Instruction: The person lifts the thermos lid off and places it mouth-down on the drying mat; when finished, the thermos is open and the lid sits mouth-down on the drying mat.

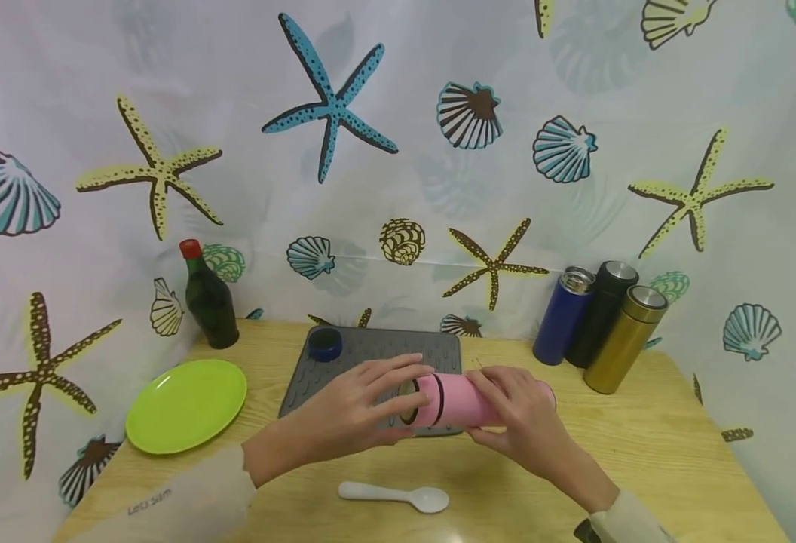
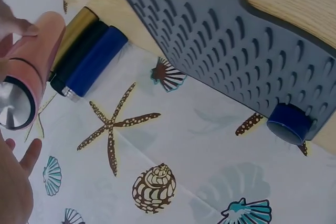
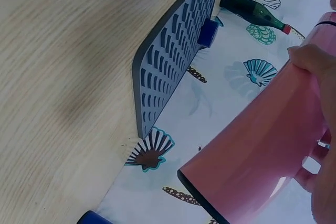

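A pink thermos flask [image 1: 462,400] is held roughly level above the table, its metal-topped lid [image 2: 14,103] pointing to the left. Around its body curl the thumb and fingers of my right hand [image 1: 530,418]. My left hand [image 1: 347,403] is at the lid end, fingers spread and mostly straight, one of them lying across the lid's side. Only part of the left hand shows in the left wrist view, so its contact with the lid is partly hidden. Below the hands, a white spoon [image 1: 394,495] lies on the table.
Behind the flask lies a grey ribbed mat [image 1: 384,343] with a small blue cap [image 1: 325,345] on it. A green plate [image 1: 186,407] and a dark bottle [image 1: 209,298] are at left. Blue [image 1: 562,317], black [image 1: 601,313] and gold flasks [image 1: 625,339] stand at back right.
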A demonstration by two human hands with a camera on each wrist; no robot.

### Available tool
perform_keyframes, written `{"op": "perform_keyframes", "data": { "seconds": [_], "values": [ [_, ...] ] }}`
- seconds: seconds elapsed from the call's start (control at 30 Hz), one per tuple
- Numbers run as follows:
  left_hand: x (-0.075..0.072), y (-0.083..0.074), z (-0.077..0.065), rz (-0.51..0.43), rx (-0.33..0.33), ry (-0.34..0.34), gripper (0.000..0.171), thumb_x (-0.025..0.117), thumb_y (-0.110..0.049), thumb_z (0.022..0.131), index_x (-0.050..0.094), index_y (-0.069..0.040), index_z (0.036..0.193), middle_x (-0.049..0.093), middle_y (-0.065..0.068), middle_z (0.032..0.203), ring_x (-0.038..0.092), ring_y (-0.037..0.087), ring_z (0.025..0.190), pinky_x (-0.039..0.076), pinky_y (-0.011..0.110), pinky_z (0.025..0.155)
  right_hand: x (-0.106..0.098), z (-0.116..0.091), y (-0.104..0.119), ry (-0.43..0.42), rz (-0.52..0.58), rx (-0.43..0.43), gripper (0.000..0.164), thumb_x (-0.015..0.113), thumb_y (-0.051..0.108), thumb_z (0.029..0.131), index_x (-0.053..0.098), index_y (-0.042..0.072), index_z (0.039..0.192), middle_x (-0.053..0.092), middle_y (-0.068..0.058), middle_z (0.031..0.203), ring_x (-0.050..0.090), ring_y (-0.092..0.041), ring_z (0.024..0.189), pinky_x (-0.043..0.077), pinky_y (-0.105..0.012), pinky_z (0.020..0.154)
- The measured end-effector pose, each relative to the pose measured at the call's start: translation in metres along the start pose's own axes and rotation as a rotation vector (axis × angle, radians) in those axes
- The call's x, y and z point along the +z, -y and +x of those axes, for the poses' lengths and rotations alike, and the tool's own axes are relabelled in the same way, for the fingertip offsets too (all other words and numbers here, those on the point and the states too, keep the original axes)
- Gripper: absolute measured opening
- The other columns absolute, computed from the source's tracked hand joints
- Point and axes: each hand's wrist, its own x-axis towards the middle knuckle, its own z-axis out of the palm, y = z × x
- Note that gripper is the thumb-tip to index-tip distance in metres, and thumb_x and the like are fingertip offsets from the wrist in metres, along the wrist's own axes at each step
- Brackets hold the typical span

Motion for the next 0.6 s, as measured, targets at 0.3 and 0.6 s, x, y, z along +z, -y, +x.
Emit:
{"op": "perform_keyframes", "data": {
  "seconds": [0.3,0.6],
  "values": [
    [0.012,-0.007,-0.007,-0.160,-0.093,-0.010,0.078,0.094,-0.008,0.077,0.056,-0.011,0.145,0.053,0.017,0.148,0.061,0.030,0.130,0.059,0.028,0.095,-0.003,-0.004,-0.002,0.000,-0.005,0.008,0.086,0.102,0.028,0.061,0.064,0.007,0.135,0.066,-0.013,0.119,0.066,-0.031,0.106,0.058,-0.051,0.089],
    [0.017,-0.028,0.007,-0.545,-0.748,-0.035,0.050,0.085,-0.032,0.090,0.059,-0.013,0.130,0.061,-0.004,0.102,0.062,0.005,0.081,0.057,0.022,0.066,-0.001,-0.005,0.002,-0.001,0.002,0.001,0.082,0.101,0.027,0.062,0.066,0.007,0.133,0.067,-0.012,0.117,0.067,-0.030,0.105,0.058,-0.050,0.089]
  ]
}}
